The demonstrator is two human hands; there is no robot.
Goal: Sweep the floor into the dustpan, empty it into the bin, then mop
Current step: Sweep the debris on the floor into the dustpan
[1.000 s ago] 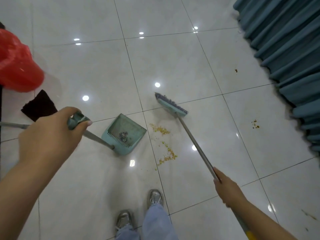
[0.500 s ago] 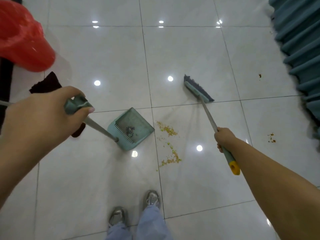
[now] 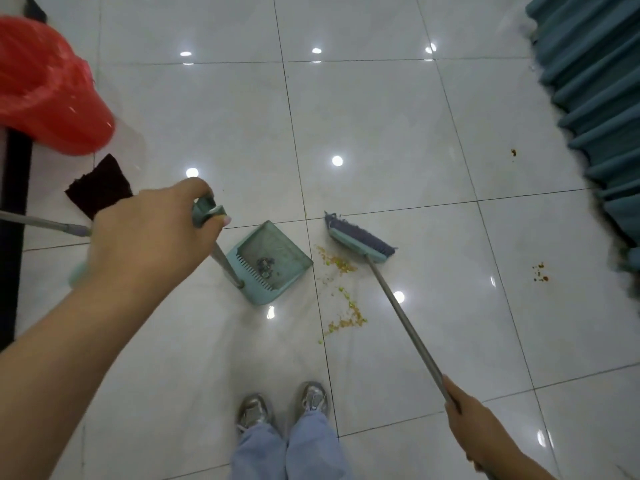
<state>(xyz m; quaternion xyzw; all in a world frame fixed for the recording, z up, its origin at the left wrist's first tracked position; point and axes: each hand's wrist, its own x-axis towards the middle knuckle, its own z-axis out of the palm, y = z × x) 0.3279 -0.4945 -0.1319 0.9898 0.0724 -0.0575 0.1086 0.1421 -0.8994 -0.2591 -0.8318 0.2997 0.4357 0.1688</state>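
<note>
Sweeping in progress: your dustpan (image 3: 273, 259) and broom (image 3: 360, 241) flank a spill of crumbs (image 3: 341, 289) on the white tile.

Your teal long-handled dustpan sits flat at 12 o'clock from your shoes, dark bits already inside, its open lip facing 3 o'clock. The yellow-green crumbs trail just beside that lip. Your broom's teal head with grey-blue bristles rests on the floor at the far edge of the crumbs, its metal shaft slanting back toward 5 o'clock. A red-lined bin (image 3: 45, 88) stands at 10 o'clock.
</note>
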